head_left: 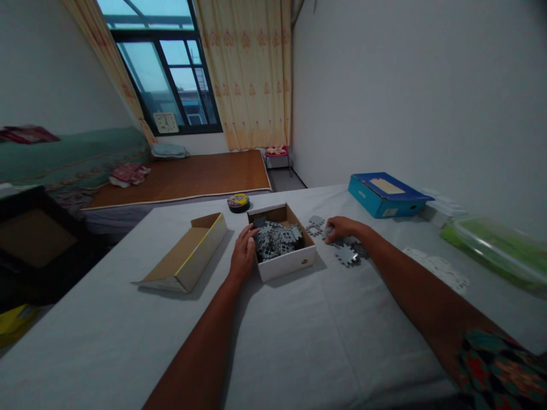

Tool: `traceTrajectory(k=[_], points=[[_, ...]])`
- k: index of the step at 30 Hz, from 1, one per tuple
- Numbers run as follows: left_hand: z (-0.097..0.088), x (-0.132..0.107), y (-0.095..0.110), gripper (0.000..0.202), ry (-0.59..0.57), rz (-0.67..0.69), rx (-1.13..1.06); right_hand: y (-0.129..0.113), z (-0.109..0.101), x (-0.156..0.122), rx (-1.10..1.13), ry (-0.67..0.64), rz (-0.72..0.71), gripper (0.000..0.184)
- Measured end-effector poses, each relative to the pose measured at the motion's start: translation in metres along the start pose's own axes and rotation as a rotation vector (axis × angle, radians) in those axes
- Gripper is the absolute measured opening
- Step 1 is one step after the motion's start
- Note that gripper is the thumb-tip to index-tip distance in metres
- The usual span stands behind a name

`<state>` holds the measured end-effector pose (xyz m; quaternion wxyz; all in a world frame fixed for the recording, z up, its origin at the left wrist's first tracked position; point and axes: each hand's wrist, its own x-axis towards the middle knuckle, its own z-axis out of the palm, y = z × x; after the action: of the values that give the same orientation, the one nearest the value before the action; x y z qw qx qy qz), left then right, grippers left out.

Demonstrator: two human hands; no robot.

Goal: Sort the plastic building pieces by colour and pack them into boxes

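Observation:
A small white cardboard box (287, 264) stands open in the middle of the table, filled with several grey notched puzzle-like pieces (277, 238). My left hand (243, 254) rests against the box's left wall, fingers curled over its rim and touching the pieces inside. My right hand (341, 228) lies on the table just right of the box, fingers closed over loose grey pieces (347, 254) scattered there. Whether it lifts one is hard to tell.
The box's lid (188, 255) lies open-side up to the left. A round tin (238, 202) sits behind the box. A blue box (384, 195), white items and a green-lidded container (498, 245) line the right side by the wall. A bed (179, 177) lies beyond.

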<state>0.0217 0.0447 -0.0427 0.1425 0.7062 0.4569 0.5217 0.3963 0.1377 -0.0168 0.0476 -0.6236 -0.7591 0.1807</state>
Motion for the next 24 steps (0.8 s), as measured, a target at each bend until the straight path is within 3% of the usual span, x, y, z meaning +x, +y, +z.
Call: traceTrajectory(k=[3, 6, 11, 14, 17, 21, 24], points=[[0.000, 0.000, 0.000, 0.048, 0.003, -0.008, -0.001, -0.006, -0.003, 0.008, 0.149, 0.064, -0.058, 0.052], [0.000, 0.000, 0.001, 0.049, 0.006, -0.014, 0.001, -0.017, 0.001, 0.019, 0.216, 0.138, -0.130, 0.061], [-0.001, 0.000, 0.002, 0.050, -0.006, -0.006, -0.001, -0.026, 0.006, 0.041, -0.089, 0.063, -0.084, 0.100], [-0.001, 0.000, 0.001, 0.050, -0.003, 0.005, 0.006, -0.025, 0.005, 0.047, -0.172, -0.041, -0.094, 0.109], [0.000, 0.000, 0.000, 0.049, 0.000, -0.002, 0.015, -0.026, 0.003, 0.046, -0.197, -0.066, -0.106, 0.100], [0.000, 0.000, 0.000, 0.049, -0.006, -0.005, 0.018, -0.028, 0.003, 0.036, -0.135, -0.076, -0.201, 0.061], [0.000, 0.000, 0.000, 0.050, -0.001, -0.004, 0.014, -0.026, 0.003, 0.026, -0.091, -0.032, -0.202, 0.046]])
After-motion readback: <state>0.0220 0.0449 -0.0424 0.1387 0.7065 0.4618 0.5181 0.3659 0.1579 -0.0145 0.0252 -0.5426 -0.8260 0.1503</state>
